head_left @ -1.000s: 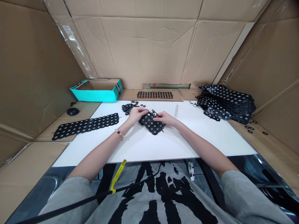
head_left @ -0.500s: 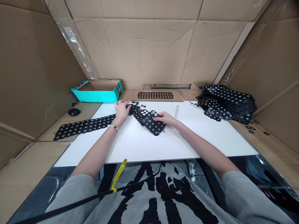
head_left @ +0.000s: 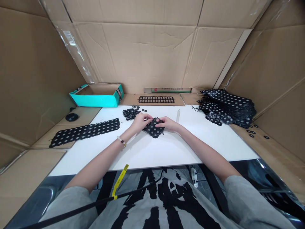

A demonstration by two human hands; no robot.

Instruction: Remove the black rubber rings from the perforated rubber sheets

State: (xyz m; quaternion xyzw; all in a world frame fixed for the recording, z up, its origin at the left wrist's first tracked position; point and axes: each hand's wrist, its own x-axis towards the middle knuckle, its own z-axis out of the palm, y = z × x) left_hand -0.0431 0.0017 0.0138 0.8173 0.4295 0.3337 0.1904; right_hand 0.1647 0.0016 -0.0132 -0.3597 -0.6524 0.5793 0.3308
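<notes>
A black perforated sheet (head_left: 155, 129) lies between my hands at the middle of the white board. My left hand (head_left: 141, 122) has its fingers closed at the sheet's upper left side, partly covering it. With thumb and fingers pinched on its upper right edge, my right hand (head_left: 167, 123) holds the same sheet. Just beyond my left hand sits a pile of small black rings (head_left: 130, 114). A long strip of black perforated sheet (head_left: 85, 132) lies to the left of my left arm.
A turquoise box (head_left: 96, 100) stands at the back left, near a round black object (head_left: 71, 117). A black grid sheet (head_left: 156, 99) lies on cardboard at the back. Stacked perforated sheets (head_left: 231, 106) are at the right, near loose rings (head_left: 251, 135). A whitish pen-like stick (head_left: 178, 116) lies behind my right hand.
My left hand has moved right, from the ring pile to the perforated sheet, uncovering the pile and the strip's end. My right hand stays at the sheet. The view has tilted slightly.
</notes>
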